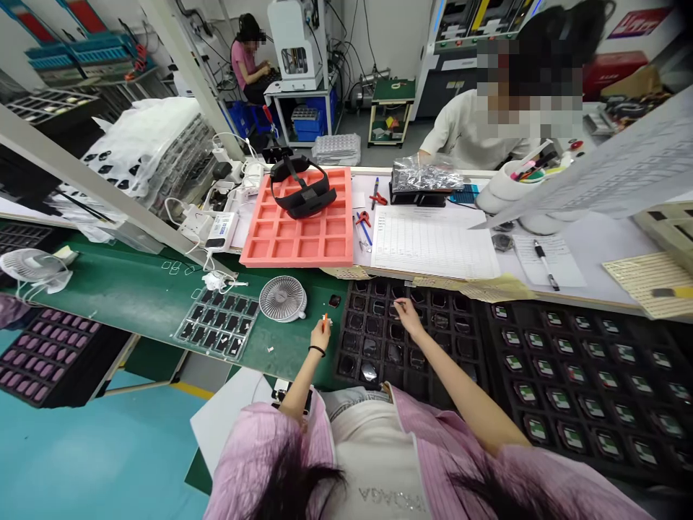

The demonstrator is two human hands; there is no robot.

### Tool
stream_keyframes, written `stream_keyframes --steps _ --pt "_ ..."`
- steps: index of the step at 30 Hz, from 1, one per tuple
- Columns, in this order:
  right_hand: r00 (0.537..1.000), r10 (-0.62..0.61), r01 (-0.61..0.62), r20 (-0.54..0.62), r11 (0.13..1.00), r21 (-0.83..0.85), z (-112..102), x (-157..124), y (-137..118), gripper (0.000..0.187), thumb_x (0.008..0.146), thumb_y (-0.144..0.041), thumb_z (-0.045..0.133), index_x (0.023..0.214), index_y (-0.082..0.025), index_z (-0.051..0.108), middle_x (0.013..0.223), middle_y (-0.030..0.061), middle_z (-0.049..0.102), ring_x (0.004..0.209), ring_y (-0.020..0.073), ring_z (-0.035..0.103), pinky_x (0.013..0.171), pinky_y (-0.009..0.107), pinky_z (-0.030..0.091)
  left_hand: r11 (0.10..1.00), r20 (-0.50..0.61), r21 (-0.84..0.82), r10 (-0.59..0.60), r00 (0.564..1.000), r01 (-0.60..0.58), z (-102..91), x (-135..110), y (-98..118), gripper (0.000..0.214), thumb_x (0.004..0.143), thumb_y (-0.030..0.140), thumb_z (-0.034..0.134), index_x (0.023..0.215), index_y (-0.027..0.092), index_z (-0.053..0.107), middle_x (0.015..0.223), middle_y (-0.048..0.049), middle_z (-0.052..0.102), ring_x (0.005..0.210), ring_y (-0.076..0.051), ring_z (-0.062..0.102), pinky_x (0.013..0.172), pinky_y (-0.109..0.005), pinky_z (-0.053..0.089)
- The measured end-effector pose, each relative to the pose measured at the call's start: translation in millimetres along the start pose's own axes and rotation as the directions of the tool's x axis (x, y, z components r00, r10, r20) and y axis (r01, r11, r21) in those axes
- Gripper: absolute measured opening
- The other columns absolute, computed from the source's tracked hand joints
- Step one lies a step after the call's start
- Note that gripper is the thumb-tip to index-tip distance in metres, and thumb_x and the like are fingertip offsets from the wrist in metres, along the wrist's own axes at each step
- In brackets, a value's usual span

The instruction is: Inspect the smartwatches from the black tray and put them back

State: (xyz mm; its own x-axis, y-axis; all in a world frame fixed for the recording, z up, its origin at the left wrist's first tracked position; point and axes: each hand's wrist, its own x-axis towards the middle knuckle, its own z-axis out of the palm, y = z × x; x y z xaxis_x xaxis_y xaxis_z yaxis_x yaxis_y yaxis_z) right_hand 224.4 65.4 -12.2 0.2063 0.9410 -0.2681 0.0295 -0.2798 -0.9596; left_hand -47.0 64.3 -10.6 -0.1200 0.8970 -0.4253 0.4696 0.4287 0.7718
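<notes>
My left hand (320, 335) is closed over the green bench, around a small orange-tipped object (325, 318) that is mostly hidden by the fingers. Just beyond it lies a small dark square piece (335, 300). My right hand (410, 318) reaches over a black compartment tray (358, 289) holding dark, glossy square pieces. Its fingertips are drawn together near the tray's far rows; whatever they pinch is too small to make out. To the left of my left hand stand a round grey fan (282, 298) and a clear tray of black parts (219, 323).
A second black tray (546, 339) with green-and-white parts extends to the right. On the raised shelf are a pink foam tray (297, 249) bearing a black headset (306, 195), a printed form (433, 242) and pens. A co-worker (460, 133) sits across the bench.
</notes>
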Motion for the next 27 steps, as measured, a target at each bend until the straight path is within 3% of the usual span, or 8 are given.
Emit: stream_keyframes --steps 3,6,12,15,20,23,27 --pt "0.999 -0.034 0.032 -0.010 0.991 -0.132 -16.2 4.9 3.2 0.030 0.092 -0.033 0.056 0.119 -0.018 0.057 0.121 0.0088 0.059 0.100 0.0201 0.061 0.084 0.040 0.053 0.993 -0.026 0.092 -0.075 0.997 0.077 -13.2 3.3 -15.3 0.029 0.089 0.033 0.049 0.063 0.021 0.046 0.056 0.0009 0.054 0.071 -0.018 0.062 0.067 -0.024 0.040" --pt "0.998 -0.056 0.055 0.005 0.957 -0.284 -19.3 6.9 8.5 0.031 0.092 -0.034 0.056 0.119 -0.018 0.057 0.120 0.0085 0.059 0.100 0.0204 0.061 0.085 0.041 0.052 0.978 -0.046 0.158 -0.132 0.990 0.137 -14.9 4.1 -23.5 0.028 0.090 0.031 0.049 0.064 0.021 0.046 0.061 -0.0007 0.060 0.079 -0.020 0.065 0.070 -0.025 0.041" --pt "0.995 -0.091 0.098 0.041 0.814 -0.572 -7.8 22.2 14.0 0.012 0.087 -0.028 0.059 0.089 -0.020 0.068 0.109 0.0117 0.058 0.114 0.0307 0.049 0.093 0.048 0.041 0.960 -0.082 0.191 -0.192 0.978 0.204 -15.7 6.6 -22.4 0.024 0.093 0.033 0.044 0.073 0.021 0.049 0.070 -0.0059 0.066 0.083 -0.024 0.066 0.069 -0.028 0.041" --pt "0.993 -0.083 0.116 0.081 0.755 -0.646 6.0 32.6 14.1 0.014 0.083 -0.033 0.063 0.090 -0.022 0.069 0.106 0.0137 0.057 0.114 0.0337 0.047 0.092 0.049 0.037 0.970 -0.065 0.163 -0.174 0.983 0.182 -13.2 8.0 -13.3 0.025 0.094 0.035 0.040 0.077 0.021 0.051 0.069 -0.0046 0.065 0.079 -0.023 0.066 0.068 -0.027 0.041" --pt "0.986 -0.061 0.144 0.152 0.768 -0.623 17.6 43.6 4.7 0.019 0.076 -0.040 0.070 0.084 -0.023 0.069 0.104 0.0134 0.059 0.111 0.0335 0.047 0.091 0.047 0.035 0.994 -0.002 0.080 -0.072 0.997 0.072 -3.9 3.7 8.4 0.023 0.094 0.029 0.037 0.083 0.020 0.055 0.064 0.0001 0.060 0.065 -0.017 0.061 0.064 -0.024 0.040" --pt "0.973 -0.078 0.182 0.216 0.834 -0.521 12.9 43.1 -5.6 0.014 0.069 -0.034 0.075 0.072 -0.023 0.066 0.098 0.0092 0.063 0.108 0.0308 0.050 0.092 0.045 0.035 1.000 0.055 0.019 0.005 0.998 -0.006 2.0 -2.7 22.9 0.021 0.092 0.026 0.039 0.083 0.020 0.057 0.059 0.0031 0.055 0.057 -0.014 0.055 0.061 -0.023 0.040" --pt "0.962 -0.073 0.156 0.261 0.938 -0.309 7.9 32.5 -18.8 0.019 0.061 -0.035 0.078 0.066 -0.024 0.064 0.077 0.0020 0.066 0.087 0.0254 0.060 0.087 0.042 0.041 0.992 0.162 -0.073 0.116 0.980 -0.105 11.0 -14.0 45.0 0.019 0.088 0.031 0.046 0.085 0.018 0.060 0.053 0.0062 0.048 0.052 -0.011 0.049 0.057 -0.021 0.038"
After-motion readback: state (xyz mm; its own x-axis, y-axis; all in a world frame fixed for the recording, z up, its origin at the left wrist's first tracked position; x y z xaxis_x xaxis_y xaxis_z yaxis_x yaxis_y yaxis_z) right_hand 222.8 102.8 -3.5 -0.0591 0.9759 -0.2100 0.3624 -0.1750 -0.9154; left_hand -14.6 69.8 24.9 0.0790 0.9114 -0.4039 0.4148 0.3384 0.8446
